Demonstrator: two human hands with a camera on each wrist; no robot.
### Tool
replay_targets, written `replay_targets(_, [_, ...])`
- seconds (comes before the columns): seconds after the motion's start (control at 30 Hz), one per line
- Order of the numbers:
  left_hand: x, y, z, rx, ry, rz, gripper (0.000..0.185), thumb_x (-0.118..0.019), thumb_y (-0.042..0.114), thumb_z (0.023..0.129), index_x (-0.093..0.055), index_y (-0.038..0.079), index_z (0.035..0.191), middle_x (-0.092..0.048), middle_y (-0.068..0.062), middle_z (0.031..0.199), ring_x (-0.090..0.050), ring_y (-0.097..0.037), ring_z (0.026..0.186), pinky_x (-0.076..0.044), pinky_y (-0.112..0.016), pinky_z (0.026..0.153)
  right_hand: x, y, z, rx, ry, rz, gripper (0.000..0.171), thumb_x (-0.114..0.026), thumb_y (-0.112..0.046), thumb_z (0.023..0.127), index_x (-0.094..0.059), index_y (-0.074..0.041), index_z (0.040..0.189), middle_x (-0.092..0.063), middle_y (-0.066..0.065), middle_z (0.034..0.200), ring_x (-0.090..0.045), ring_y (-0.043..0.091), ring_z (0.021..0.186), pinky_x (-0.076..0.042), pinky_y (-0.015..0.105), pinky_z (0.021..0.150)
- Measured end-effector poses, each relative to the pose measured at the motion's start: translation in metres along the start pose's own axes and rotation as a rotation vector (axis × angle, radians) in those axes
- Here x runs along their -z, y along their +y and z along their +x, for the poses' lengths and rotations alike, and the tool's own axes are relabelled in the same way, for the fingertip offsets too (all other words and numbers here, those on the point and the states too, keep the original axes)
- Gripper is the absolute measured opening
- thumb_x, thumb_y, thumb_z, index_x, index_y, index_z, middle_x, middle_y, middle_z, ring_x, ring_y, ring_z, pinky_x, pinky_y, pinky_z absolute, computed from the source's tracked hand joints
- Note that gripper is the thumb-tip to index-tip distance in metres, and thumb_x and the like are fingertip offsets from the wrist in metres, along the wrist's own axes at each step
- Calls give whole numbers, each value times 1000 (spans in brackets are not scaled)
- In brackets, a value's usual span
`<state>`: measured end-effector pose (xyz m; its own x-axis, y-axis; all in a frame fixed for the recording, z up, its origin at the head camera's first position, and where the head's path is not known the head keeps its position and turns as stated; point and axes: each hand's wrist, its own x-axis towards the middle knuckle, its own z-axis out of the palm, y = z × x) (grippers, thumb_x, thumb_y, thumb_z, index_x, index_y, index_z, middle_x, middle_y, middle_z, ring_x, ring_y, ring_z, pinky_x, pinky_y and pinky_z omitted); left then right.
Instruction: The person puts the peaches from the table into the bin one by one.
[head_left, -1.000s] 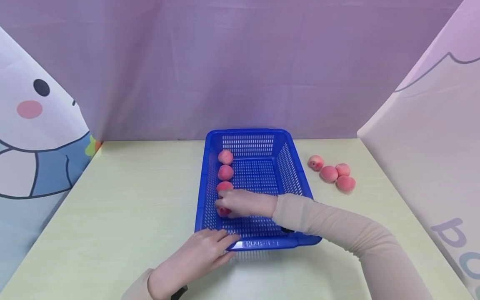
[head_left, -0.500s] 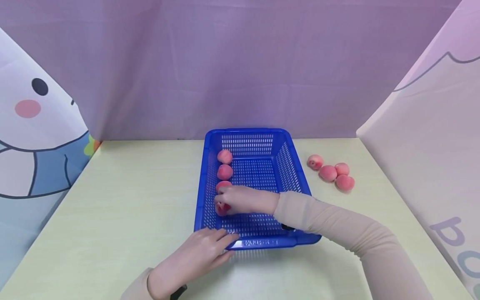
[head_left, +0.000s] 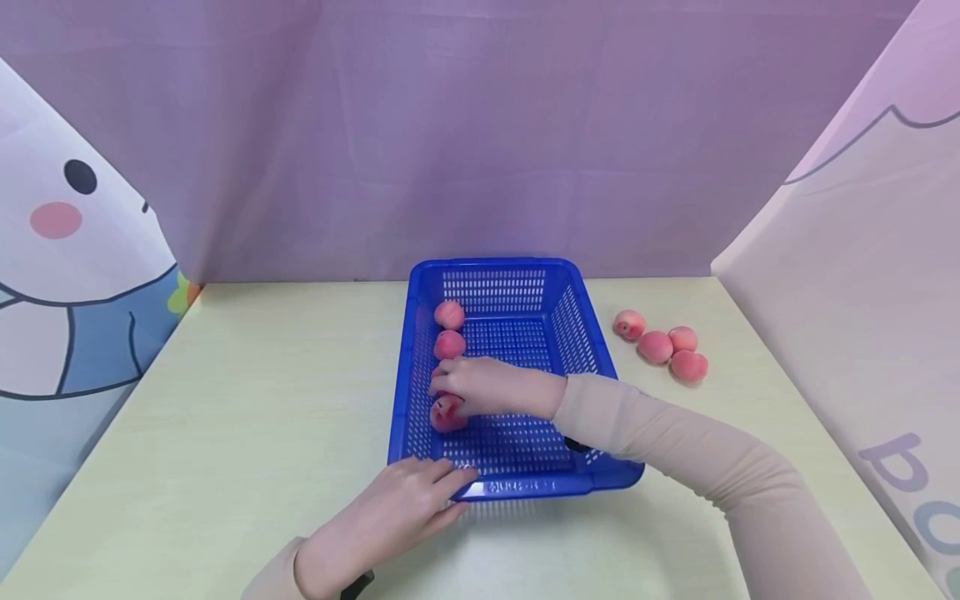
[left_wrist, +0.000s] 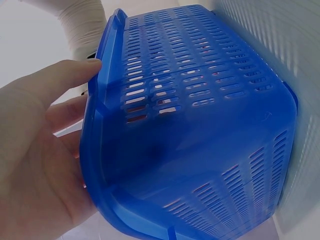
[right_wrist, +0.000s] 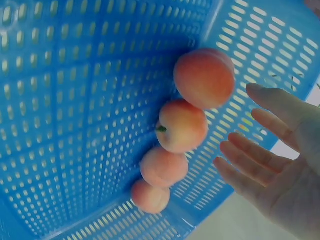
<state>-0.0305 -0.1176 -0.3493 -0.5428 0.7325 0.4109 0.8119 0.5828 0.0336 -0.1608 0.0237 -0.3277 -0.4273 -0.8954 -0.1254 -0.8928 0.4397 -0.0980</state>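
A blue perforated plastic basket (head_left: 540,487) stands on the table. My left hand (head_left: 393,510) grips its near rim at the left corner; in the left wrist view the thumb of that hand (left_wrist: 42,135) lies on the rim, the other fingers beyond it. Several peaches line the basket's left side; the nearest peach (head_left: 448,414) shows fully, and the one behind it is mostly hidden. Over these two hovers my right hand (head_left: 491,387). In the right wrist view, its fingers (right_wrist: 250,157) are extended, apart from the large peach (right_wrist: 204,80) and the stemmed peach (right_wrist: 184,126).
Several loose peaches (head_left: 656,347) lie on the table (head_left: 285,400) to the right of the basket. A purple cloth (head_left: 465,142) hangs behind the table. Printed panels (head_left: 847,292) border both sides.
My right hand has moved slightly away from me, off the nearest peach, which now shows whole. The left hand keeps its place on the rim.
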Motion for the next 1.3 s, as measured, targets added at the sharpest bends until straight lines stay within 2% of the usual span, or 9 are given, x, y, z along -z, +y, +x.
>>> replay_targets(0.1, [0,0,0,2,-1,-8,25,-63,31,80,-64,11,96,-63,3,79,-59,-7,67,-47,-20,59,7,2,-1,-5,-4,16,30,-62,-23,82,-60,-13,110,-59,3,106,-54,15,98,-45,26,85])
replay_targets(0.23, [-1,0,1,-2,8,-12,25,-63,31,80,-64,11,96,-62,3,79,-58,-7,66,-47,-19,58,14,8,-4,41,36,31,26,-62,-24,82,-62,-13,106,-62,2,99,-56,14,94,-46,24,82])
replay_targets(0.33, [-1,0,1,-1,9,-17,25,-62,31,81,-64,11,96,-62,3,79,-58,-7,65,-47,-19,58,19,13,-7,52,55,22,29,-64,-22,81,-61,-13,108,-62,2,103,-55,15,97,-45,25,84])
replay_targets(0.47, [0,0,1,7,-2,-25,25,-61,31,82,-64,11,97,-63,3,79,-58,-7,66,-47,-19,59,26,18,-11,7,43,12,36,-66,-24,79,-58,-13,113,-59,2,111,-54,16,103,-43,26,88])
replay_targets(0.67, [0,1,0,5,8,-23,25,-62,30,81,-64,11,96,-62,3,79,-58,-7,65,-46,-20,58,38,25,-17,-58,41,-13,46,-68,-27,77,-54,-17,120,-58,6,115,-56,18,102,-46,28,84])
replay_targets(0.8, [-1,1,0,3,17,-24,24,-61,31,82,-64,11,96,-62,3,79,-58,-8,65,-47,-20,58,48,31,-23,-77,58,-29,44,-67,-25,78,-55,-12,119,-58,9,113,-55,21,103,-45,31,86])
replay_targets(1.07, [-2,0,0,1,34,-27,24,-60,31,83,-64,11,96,-62,3,78,-58,-7,65,-46,-20,57,65,49,-33,-192,84,36,38,-63,-21,82,-56,-7,117,-54,12,120,-45,28,116,-39,38,93])
replay_targets(1.3, [-2,1,0,4,31,-30,24,-60,30,82,-64,11,96,-62,3,79,-58,-7,65,-46,-20,57,72,68,-45,-247,143,67,35,-63,-18,82,-58,-8,114,-57,11,112,-54,24,102,-45,36,85])
